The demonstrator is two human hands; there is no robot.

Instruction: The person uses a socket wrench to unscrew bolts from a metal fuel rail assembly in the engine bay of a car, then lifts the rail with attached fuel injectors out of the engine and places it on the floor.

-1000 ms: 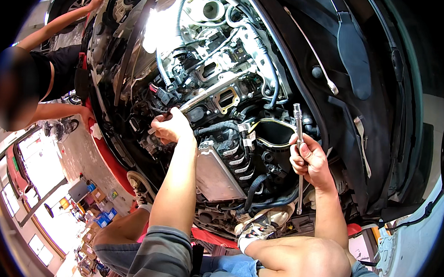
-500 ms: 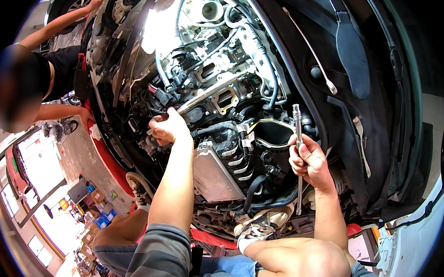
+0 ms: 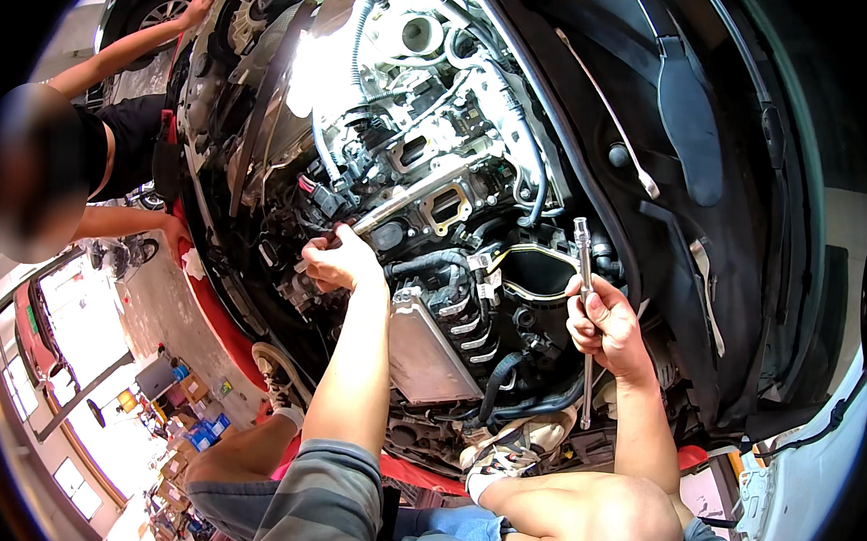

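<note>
My right hand [image 3: 607, 328] is closed around a chrome extension bar [image 3: 587, 388]. It stands nearly upright, with a socket [image 3: 581, 233] on its upper end, beside the open black duct [image 3: 535, 272]. Further left, my left hand [image 3: 345, 262] reaches into the engine bay, fingers curled by the near end of a silvery metal rail [image 3: 413, 194]. Whatever those fingers grip is hidden. Below the rail lies a port with a pale gasket [image 3: 446, 209]. A flat metal-faced module [image 3: 428, 352] sits between my forearms.
A wrench [image 3: 610, 114] and another metal tool [image 3: 708, 292] lie on the black cowl at the right. Another person's hand [image 3: 172, 232] rests at the car's front edge on the left. A bright light glares over the far engine. My shoe [image 3: 518, 446] is propped at the near edge.
The whole view has shifted slightly, so the engine appears a little lower and further right. Both hands keep much the same pose, the right one still gripping the extension bar.
</note>
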